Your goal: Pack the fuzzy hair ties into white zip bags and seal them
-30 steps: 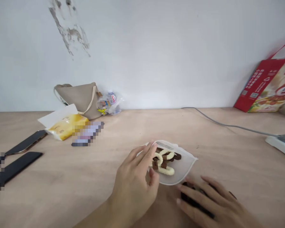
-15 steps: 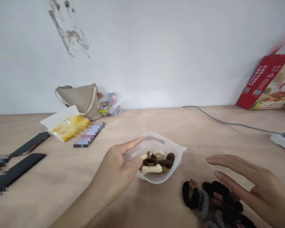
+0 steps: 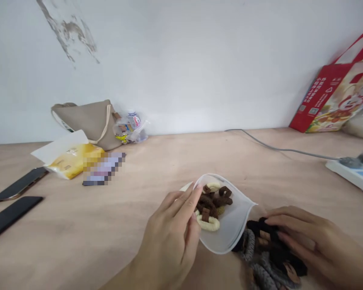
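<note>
A frosted white zip bag [image 3: 226,233] stands with its mouth open towards me. Inside lie cream, brown and dark hair ties [image 3: 211,223], some with small brown tags. My left hand [image 3: 175,225] grips the bag's left rim, fingers together on the edge and thumb against its side. To the right of the bag is a loose pile of black and grey hair ties [image 3: 268,274], partly hidden by my right hand. My right hand [image 3: 317,237] rests on the black ones, thumb and fingers apart; a firm hold on any of them does not show.
At the back left are a beige bag [image 3: 92,121], a clear plastic bag with a bottle [image 3: 133,127] and a yellow tissue pack [image 3: 75,161]. Phone-like dark objects [image 3: 15,213] lie left. Behind right stand a red carton bag [image 3: 329,96] and a white power strip [image 3: 351,171] with a grey cable.
My right hand has come down onto the black hair ties. The bag has shifted right and towards me, up to the pile, and my left fingers have closed along its rim. The view has turned slightly.
</note>
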Demonstrator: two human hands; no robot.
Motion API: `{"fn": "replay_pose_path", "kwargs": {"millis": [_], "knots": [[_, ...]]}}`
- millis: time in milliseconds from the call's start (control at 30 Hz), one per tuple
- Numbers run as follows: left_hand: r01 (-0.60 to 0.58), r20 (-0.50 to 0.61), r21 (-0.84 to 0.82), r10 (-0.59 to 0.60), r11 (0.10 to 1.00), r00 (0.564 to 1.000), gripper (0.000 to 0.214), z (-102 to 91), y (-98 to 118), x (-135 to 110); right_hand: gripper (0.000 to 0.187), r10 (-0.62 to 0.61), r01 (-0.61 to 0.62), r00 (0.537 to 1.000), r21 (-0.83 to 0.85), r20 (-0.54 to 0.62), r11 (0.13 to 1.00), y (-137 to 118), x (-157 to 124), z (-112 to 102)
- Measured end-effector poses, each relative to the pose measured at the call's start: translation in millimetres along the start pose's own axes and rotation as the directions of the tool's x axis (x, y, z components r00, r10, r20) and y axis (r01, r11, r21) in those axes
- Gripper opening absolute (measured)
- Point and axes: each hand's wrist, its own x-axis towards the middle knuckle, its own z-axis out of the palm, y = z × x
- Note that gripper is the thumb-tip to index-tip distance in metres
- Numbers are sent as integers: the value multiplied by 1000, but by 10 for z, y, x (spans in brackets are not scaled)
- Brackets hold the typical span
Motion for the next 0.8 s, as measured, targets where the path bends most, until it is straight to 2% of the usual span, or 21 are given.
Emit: {"fn": "replay_pose_path", "kwargs": {"millis": [67,133,167,233,267,333,400,433,467,533,567,633,667,733,800], "knots": [[-37,11,21,37,999,999,50,20,-11,-17,20,53,-53,999,-6,-8,999,9,23,37],[-69,-27,69,71,995,997,52,23,-22,-26,17,104,-106,992,-29,-72,994,11,39,51],[-74,-60,100,80,992,995,54,19,-26,-27,16,124,-131,982,-37,-142,991,-2,48,41],[-75,-120,159,95,984,988,57,4,-27,-24,13,140,-165,934,-49,-329,985,-79,85,-23],[-76,-138,176,101,981,985,58,-4,-23,-20,11,112,-147,902,-52,-417,988,-149,118,-73],[-85,-154,188,115,978,981,56,-16,-8,-7,13,-47,-5,836,-93,-547,996,-351,225,-184],[-90,-156,192,121,977,980,53,-26,11,10,22,-291,230,780,-179,-555,957,-599,385,-278],[-91,-158,195,123,977,980,51,-31,20,18,25,-380,312,804,-220,-457,924,-717,474,-310],[-91,-159,202,125,975,979,49,-38,26,25,25,-445,378,801,-239,-400,894,-816,561,-332],[-83,-168,218,121,972,978,46,-57,27,35,26,-456,413,824,-195,-335,890,-925,689,-351],[-78,-175,227,119,971,977,45,-68,19,38,25,-434,398,828,-173,-356,901,-926,717,-352],[-57,-192,243,106,968,976,44,-94,-8,40,20,-324,296,850,-132,-415,946,-826,690,-341],[-45,-204,251,98,967,974,44,-106,-25,40,17,-243,215,880,-115,-408,970,-737,642,-325],[-21,-234,271,86,962,968,45,-125,-56,39,10,-76,44,951,-110,-301,993,-526,518,-263],[-3,-261,292,83,956,962,47,-131,-72,39,8,47,-63,993,-147,-112,987,-331,406,-161]]}}
